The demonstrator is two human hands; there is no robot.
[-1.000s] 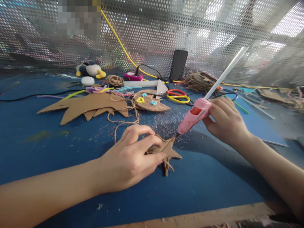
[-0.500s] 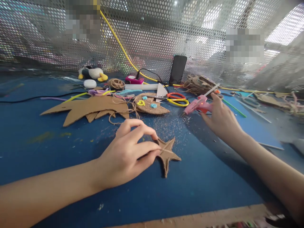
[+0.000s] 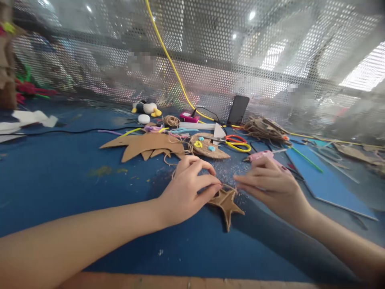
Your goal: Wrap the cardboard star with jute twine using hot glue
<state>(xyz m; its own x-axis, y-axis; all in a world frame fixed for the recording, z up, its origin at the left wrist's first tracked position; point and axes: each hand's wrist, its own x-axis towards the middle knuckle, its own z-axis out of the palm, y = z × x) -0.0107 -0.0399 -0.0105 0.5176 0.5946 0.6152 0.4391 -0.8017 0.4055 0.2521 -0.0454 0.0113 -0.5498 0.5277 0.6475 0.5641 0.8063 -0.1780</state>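
My left hand (image 3: 188,190) is closed in a pinch on a thin strand of twine (image 3: 230,187), over a small star (image 3: 227,204). The star is brown cardboard with twine along its edges and lies flat on the table, its left part hidden under my fingers. From my left fingertips the strand runs to the right above the star. My right hand (image 3: 269,186) is just right of it, fingers stretched out towards the strand's end; no grip on it is visible. Behind my right hand lies a pink glue gun (image 3: 261,155), partly covered by it.
Beyond the hands are scissors (image 3: 240,147), a twine-covered piece (image 3: 207,150) with yellow and blue curls, cut cardboard (image 3: 140,144) and a twine coil (image 3: 171,121). A phone (image 3: 238,109) leans at the mesh. A blue sheet (image 3: 331,188) lies right; a yellow cable (image 3: 168,58) hangs behind.
My right hand has let go of the glue gun, which now lies on the table, and has moved in beside the star. My left hand stays at the star. The view has shifted left.
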